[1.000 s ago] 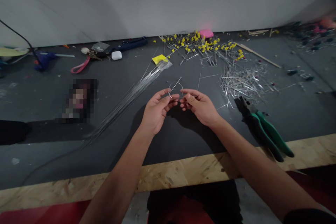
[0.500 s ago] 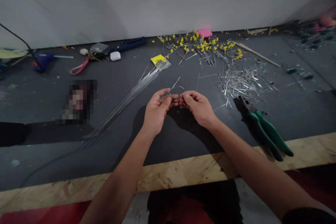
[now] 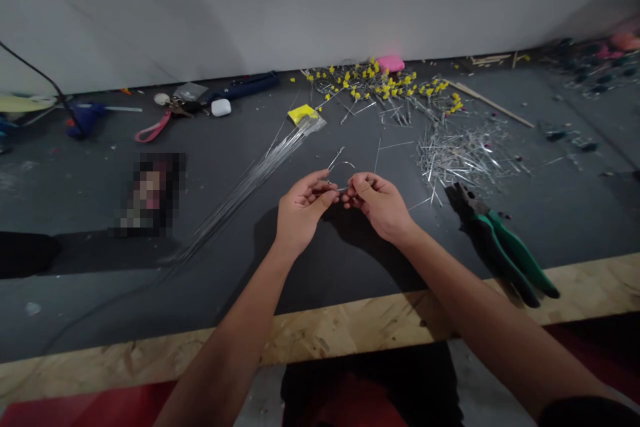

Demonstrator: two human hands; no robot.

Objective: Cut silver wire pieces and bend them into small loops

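A thin silvery wire (image 3: 345, 163), bent into a curve, runs between my two hands above the dark tabletop. My left hand (image 3: 301, 209) pinches one part of it between thumb and fingers. The thumb and fingertips of my right hand (image 3: 381, 203) close on the other side, nearly touching the left fingertips. A straight end of wire (image 3: 336, 157) sticks up past my left fingers. Exactly how the wire is bent inside the fingertips is hidden. Left of my hands lies a long bundle of straight wires (image 3: 245, 183) with a yellow tag (image 3: 303, 113) at its upper end.
Green-handled pliers (image 3: 505, 247) lie right of my right forearm. Behind them is a pile of short wires (image 3: 463, 153), and yellow-tipped wire pieces (image 3: 370, 83) lie near the wall. A white case (image 3: 221, 107), a pink strap (image 3: 153, 128) and a wooden stick (image 3: 493, 103) also lie there.
My left thumb and my right fingers have shifted slightly on the wire, and the curved part has moved a little to the right. Both hands stay in nearly the same place.
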